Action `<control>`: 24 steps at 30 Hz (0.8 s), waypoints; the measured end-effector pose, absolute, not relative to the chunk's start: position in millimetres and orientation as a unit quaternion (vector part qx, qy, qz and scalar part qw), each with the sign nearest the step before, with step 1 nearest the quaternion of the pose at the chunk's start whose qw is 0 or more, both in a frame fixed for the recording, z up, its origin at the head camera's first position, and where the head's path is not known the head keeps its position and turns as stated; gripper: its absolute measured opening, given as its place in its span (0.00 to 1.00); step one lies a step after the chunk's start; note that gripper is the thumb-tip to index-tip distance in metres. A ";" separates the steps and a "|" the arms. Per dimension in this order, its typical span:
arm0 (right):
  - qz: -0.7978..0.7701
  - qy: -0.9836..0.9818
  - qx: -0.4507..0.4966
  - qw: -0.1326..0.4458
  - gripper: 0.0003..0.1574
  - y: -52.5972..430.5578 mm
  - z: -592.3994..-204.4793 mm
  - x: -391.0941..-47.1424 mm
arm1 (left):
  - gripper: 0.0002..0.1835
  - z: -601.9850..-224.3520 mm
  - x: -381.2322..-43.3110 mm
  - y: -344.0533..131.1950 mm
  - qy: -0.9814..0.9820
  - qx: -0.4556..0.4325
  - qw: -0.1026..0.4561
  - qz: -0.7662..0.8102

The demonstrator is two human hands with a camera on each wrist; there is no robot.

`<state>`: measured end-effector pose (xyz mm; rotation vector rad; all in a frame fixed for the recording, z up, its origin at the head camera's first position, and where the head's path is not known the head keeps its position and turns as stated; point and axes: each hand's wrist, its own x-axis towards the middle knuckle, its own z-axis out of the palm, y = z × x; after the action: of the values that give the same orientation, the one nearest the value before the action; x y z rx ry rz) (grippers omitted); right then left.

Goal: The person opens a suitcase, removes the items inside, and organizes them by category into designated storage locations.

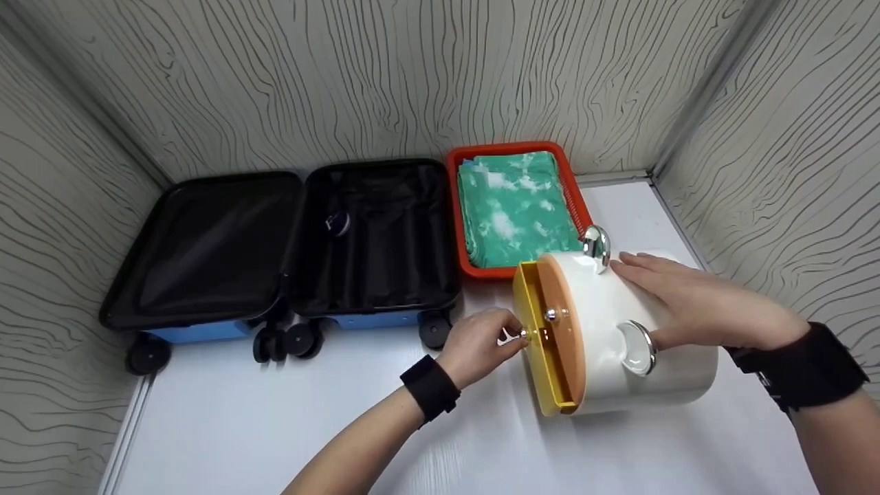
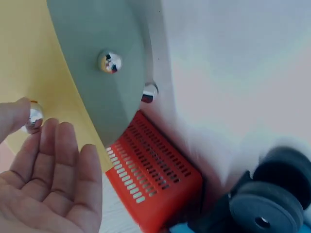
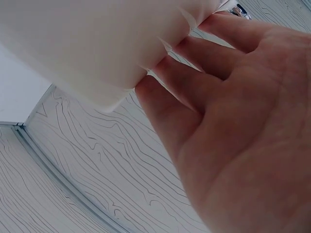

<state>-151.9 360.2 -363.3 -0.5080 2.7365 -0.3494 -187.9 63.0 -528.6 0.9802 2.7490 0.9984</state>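
Note:
A white rounded cabinet [image 1: 639,392] with an orange front panel [image 1: 570,350] and shiny silver ear-shaped trims [image 1: 639,347] stands at the right in the head view. Its yellow drawer [image 1: 540,375] sticks out of the front. My left hand [image 1: 478,347] pinches the drawer's silver knob [image 2: 34,119] between thumb and index finger, the other fingers loosely bent beside it. A second knob [image 2: 110,62] sits on the panel. My right hand [image 1: 715,306] rests on the cabinet with fingers spread; the right wrist view shows its fingertips [image 3: 146,87] against the white shell.
Behind the cabinet stands a red basket [image 1: 474,270] holding folded green-and-white cloth [image 1: 515,206]. To the left lies an open suitcase [image 1: 371,302] with black inside, blue sides and black wheels [image 1: 435,330]. Wood-patterned walls [image 1: 385,75] enclose the white table [image 1: 275,412].

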 end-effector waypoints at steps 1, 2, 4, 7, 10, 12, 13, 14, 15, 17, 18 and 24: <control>-0.122 0.962 -0.180 0.167 0.70 360.1 -363.3 -151.9 | 0.08 -528.8 -188.1 65.7 0.890 0.318 0.030 0.324; -0.122 0.962 -0.182 0.166 0.70 360.0 -363.6 -152.0 | 0.08 -529.1 -188.3 68.4 0.890 0.318 0.033 0.324; -0.122 0.962 -0.183 0.163 0.70 360.1 -363.6 -151.8 | 0.08 -529.5 -188.4 73.6 0.890 0.318 0.038 0.326; -0.123 0.961 -0.188 0.159 0.69 360.3 -364.2 -151.5 | 0.08 -530.1 -187.9 80.4 0.887 0.315 0.046 0.334; -0.125 0.961 -0.188 0.158 0.68 360.8 -364.8 -150.8 | 0.07 -530.5 -187.4 84.9 0.884 0.308 0.053 0.347; -0.126 0.961 -0.187 0.158 0.68 361.5 -364.3 -149.9 | 0.07 -531.0 -187.0 86.8 0.882 0.303 0.059 0.357; -0.127 0.961 -0.187 0.158 0.68 361.8 -364.2 -149.5 | 0.07 -531.2 -186.8 87.4 0.880 0.299 0.061 0.363; -0.127 0.961 -0.186 0.158 0.69 362.2 -364.3 -149.3 | 0.07 -531.7 -186.6 87.8 0.879 0.296 0.064 0.368; -0.127 0.961 -0.187 0.158 0.69 362.3 -364.1 -149.4 | 0.07 -532.1 -186.5 87.9 0.878 0.293 0.067 0.372; -0.127 0.961 -0.188 0.159 0.69 362.4 -364.1 -149.8 | 0.07 -533.5 -186.8 87.6 0.876 0.291 0.071 0.379; -0.127 0.961 -0.189 0.159 0.68 362.4 -364.4 -150.3 | 0.08 -534.5 -187.1 87.1 0.875 0.290 0.072 0.381; -0.134 0.960 -0.188 0.160 0.68 361.6 -363.5 -150.7 | 0.10 -548.7 -188.6 82.9 0.879 0.294 0.077 0.367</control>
<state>-150.7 361.6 -363.5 -0.5367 2.7424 -0.3838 -188.6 82.9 -548.7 0.8809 2.6336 1.0996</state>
